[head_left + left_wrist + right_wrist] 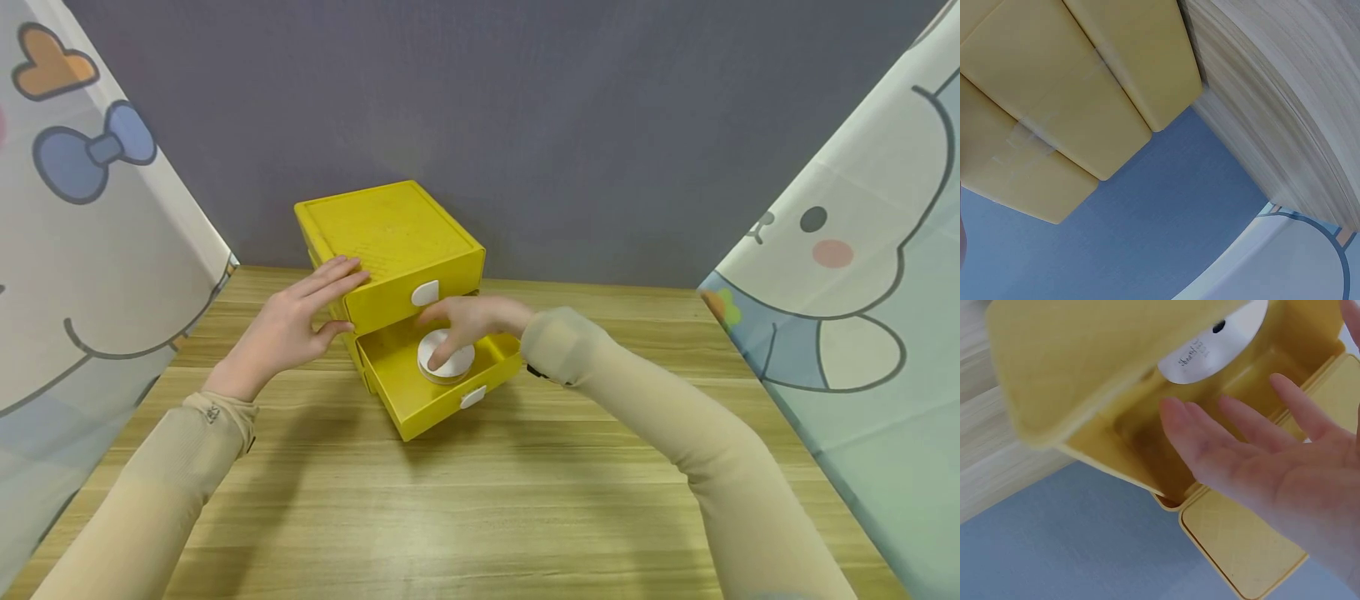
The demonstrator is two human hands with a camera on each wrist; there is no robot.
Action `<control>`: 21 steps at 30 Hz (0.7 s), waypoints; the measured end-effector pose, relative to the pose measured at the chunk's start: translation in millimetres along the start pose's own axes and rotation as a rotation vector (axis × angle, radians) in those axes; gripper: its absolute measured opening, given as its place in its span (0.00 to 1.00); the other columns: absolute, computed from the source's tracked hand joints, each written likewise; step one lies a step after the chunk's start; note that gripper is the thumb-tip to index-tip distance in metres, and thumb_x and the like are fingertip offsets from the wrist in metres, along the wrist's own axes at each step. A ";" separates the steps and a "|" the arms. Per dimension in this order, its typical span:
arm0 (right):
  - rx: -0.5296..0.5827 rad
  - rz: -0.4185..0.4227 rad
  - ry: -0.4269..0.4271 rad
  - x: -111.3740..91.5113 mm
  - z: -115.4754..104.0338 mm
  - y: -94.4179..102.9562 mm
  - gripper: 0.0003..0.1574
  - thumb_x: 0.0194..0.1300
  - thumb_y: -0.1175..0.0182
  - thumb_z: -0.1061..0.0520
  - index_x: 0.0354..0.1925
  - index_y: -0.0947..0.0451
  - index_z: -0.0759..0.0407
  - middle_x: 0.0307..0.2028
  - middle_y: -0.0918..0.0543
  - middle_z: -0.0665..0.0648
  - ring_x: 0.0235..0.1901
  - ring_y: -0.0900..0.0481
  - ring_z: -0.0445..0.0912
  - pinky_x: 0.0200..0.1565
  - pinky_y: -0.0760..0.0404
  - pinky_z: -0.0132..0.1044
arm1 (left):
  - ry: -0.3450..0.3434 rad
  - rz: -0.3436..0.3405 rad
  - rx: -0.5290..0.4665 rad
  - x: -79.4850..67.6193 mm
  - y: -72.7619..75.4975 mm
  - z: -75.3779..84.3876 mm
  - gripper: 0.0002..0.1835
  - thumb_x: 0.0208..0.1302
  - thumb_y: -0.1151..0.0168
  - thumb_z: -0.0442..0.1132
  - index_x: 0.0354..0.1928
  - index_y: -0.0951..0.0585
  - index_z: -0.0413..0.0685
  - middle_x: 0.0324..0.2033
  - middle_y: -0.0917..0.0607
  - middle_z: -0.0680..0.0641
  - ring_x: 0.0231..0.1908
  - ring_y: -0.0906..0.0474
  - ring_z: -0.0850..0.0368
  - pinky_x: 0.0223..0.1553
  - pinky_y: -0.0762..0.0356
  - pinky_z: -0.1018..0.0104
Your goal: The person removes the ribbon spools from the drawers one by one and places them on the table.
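A yellow drawer cabinet (390, 229) stands on the table, and its lower drawer (405, 400) is pulled out. Inside that drawer lies a flat, round white thing (457, 361); small writing and a black spot show on it in the right wrist view. My right hand (471, 321) reaches in over the drawer with fingers spread, the thumb overlapping the round thing in the head view. In the right wrist view the fingers (1247, 422) hold nothing. My left hand (288, 321) rests at the cabinet's near left edge, straight fingers on its top and thumb by the front.
Above the pulled-out drawer, the upper drawer with a white handle (425, 292) is closed. The wood-grain table (360, 517) meets a dark grey wall (562, 150) behind the cabinet. Cartoon-printed cloths hang at left (82, 267) and right (862, 317).
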State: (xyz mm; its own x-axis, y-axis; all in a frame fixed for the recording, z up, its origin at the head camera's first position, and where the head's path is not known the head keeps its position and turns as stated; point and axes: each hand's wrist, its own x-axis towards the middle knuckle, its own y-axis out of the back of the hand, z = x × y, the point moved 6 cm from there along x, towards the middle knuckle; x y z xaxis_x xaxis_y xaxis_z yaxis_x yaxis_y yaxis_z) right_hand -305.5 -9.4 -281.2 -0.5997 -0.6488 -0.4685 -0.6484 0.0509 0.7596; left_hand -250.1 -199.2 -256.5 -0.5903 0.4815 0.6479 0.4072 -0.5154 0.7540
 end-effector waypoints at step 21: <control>-0.207 -0.024 -0.008 23.9 2.2 -18.8 0.54 0.52 0.29 0.51 0.72 0.43 0.51 0.68 0.34 0.58 0.63 0.34 0.50 0.65 0.29 0.43 | 0.002 -0.007 0.002 1.6 0.9 1.1 0.40 0.45 0.26 0.26 0.65 0.27 0.47 0.65 0.27 0.42 0.68 0.33 0.45 0.61 0.27 0.46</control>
State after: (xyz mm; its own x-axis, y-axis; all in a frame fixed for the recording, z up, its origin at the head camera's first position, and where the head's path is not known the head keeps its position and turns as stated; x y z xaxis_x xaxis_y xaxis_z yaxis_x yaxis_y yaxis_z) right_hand -308.7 -24.1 -307.7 -0.5895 -0.6420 -0.4902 -0.5528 -0.1218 0.8243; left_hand -249.8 -198.1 -254.6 -0.5941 0.4840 0.6425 0.4045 -0.5106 0.7587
